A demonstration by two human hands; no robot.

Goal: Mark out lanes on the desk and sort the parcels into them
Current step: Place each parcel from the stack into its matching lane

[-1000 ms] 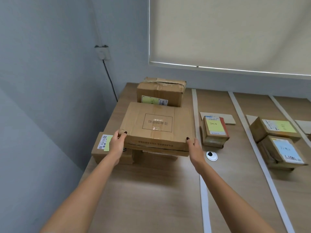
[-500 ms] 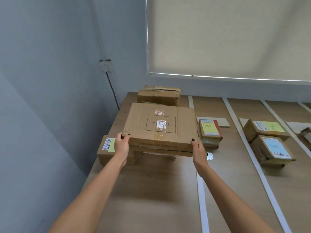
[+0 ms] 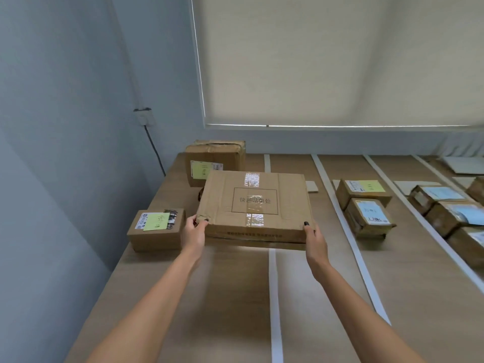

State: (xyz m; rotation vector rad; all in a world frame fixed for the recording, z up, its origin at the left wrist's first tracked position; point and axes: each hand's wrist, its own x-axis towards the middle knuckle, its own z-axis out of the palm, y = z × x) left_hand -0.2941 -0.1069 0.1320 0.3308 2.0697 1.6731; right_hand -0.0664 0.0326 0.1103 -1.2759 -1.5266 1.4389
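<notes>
The large flat brown cardboard parcel point(image 3: 255, 208) with a printed rectangle and strips of clear tape on top sits just beyond the desk's middle, toward 12 o'clock from the person, held at its near corners: the left hand point(image 3: 194, 233) grips the near-left corner with fingers curled over the edge, and the right hand point(image 3: 315, 238) holds the near-right corner, thumb on top. Whether the parcel rests on the light wooden desk point(image 3: 209, 297) or hangs just above it cannot be told; it straddles the first white tape strip point(image 3: 273, 297), so it appears not yet placed in a lane. At 9 o'clock from it, just beside the left hand, lies a small brown box with a green note point(image 3: 156, 229); at 11 o'clock stands a taller brown carton with a yellow-green label point(image 3: 214, 162). At 3 o'clock, beyond the second white tape strip point(image 3: 348, 231), two labelled brown boxes point(image 3: 365, 205) sit in their lane, and more labelled parcels point(image 3: 445, 208) fill the lanes farther right. The lanes look fully marked and most parcels sorted; this parcel, at least, remains to be set down.
</notes>
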